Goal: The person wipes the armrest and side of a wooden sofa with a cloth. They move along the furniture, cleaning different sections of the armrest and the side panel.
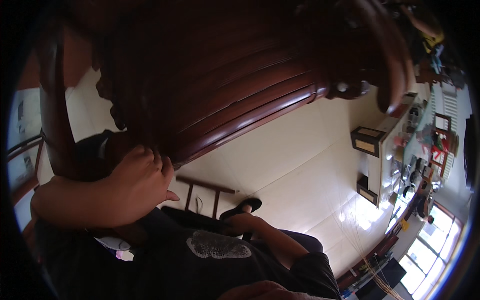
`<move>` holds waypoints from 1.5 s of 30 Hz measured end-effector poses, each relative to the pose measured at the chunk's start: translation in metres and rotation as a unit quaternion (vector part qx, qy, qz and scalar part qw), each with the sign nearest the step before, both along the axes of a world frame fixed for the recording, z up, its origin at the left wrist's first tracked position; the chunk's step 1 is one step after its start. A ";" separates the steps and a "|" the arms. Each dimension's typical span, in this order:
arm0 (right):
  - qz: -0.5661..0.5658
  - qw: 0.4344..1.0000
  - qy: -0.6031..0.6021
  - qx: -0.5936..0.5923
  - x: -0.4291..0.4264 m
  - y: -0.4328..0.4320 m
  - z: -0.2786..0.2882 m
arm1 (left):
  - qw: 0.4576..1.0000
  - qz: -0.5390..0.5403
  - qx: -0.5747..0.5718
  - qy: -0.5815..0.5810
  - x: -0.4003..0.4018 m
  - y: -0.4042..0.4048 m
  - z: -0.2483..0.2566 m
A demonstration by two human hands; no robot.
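Note:
A large carved piece of dark, polished wooden furniture [240, 90] fills the upper middle, its long rounded edge slanting up to the right. My left hand [150, 168] reaches in from the left, its fingers curled over the lower left corner of this piece and its thumb apart. My right hand [240, 223] is lower, in shadow beside a black object [195, 219] and a foot in a black slipper [255, 204]; whether it holds anything is hidden. The dark shirt [168, 251] on my body covers the bottom.
A small reddish-brown wooden frame [204, 185] lies by the slipper on the pale tiled floor [292, 165]. To the right stands a glass-topped table [375, 165] with many items. A person [423, 210] is near the bright window [431, 251]. A curved wooden post [56, 108] rises at left.

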State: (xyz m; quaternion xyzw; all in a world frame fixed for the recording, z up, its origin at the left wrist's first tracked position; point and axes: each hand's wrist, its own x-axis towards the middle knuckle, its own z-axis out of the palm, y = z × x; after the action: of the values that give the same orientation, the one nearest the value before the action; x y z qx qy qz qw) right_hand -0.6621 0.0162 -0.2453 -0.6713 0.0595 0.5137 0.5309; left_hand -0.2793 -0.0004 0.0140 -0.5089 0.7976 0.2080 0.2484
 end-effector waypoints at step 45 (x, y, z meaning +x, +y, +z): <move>-0.937 0.095 -0.323 -0.094 -0.344 -0.315 0.157 | 0.872 0.463 0.122 0.103 0.108 -0.030 -0.054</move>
State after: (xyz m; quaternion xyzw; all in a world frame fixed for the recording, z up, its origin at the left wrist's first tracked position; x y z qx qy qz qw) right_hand -1.0064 -0.2992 -0.0888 -0.2235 0.5115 -0.6713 0.4876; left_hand -0.1711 -0.0307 -0.0396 -0.7610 0.4604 0.4460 0.1003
